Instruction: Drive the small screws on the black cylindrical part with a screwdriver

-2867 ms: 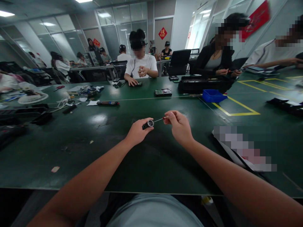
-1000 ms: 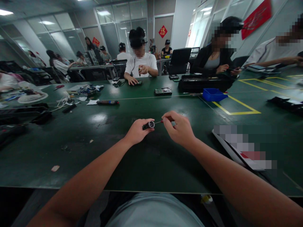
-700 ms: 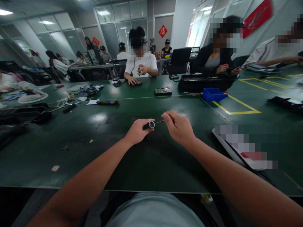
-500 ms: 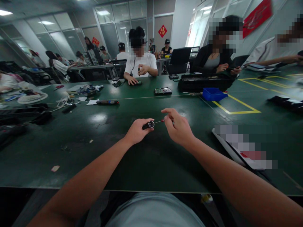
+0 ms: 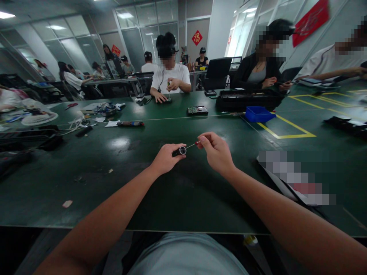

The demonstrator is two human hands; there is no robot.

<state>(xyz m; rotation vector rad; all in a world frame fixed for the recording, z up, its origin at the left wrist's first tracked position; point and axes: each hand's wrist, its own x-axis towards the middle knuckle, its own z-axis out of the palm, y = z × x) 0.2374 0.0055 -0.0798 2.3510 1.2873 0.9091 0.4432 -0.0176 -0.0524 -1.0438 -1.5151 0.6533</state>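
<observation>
Just above the green table (image 5: 149, 202), my left hand (image 5: 164, 158) is closed round a short black cylinder (image 5: 179, 151) with a silver ring at its end, which looks like a small flashlight. The ringed end faces right and towards me. My right hand (image 5: 216, 152) pinches a thin screwdriver (image 5: 190, 146) by its red handle, most of which the fingers hide. Its metal shaft slants down and left, and the tip meets the ringed end of the cylinder; whether it goes inside I cannot tell.
Ahead lie a marker-like tube (image 5: 130, 123), a hard drive (image 5: 197, 110), a blue tray (image 5: 259, 114) and a long black housing (image 5: 249, 100). A pale flat item (image 5: 282, 181) lies to my right. Across the table a co-worker (image 5: 171, 76) holds a screwdriver.
My right hand has turned slightly, and its raised index finger has curled in onto the screwdriver handle. The shaft now slants a little more steeply. My left hand has barely moved.
</observation>
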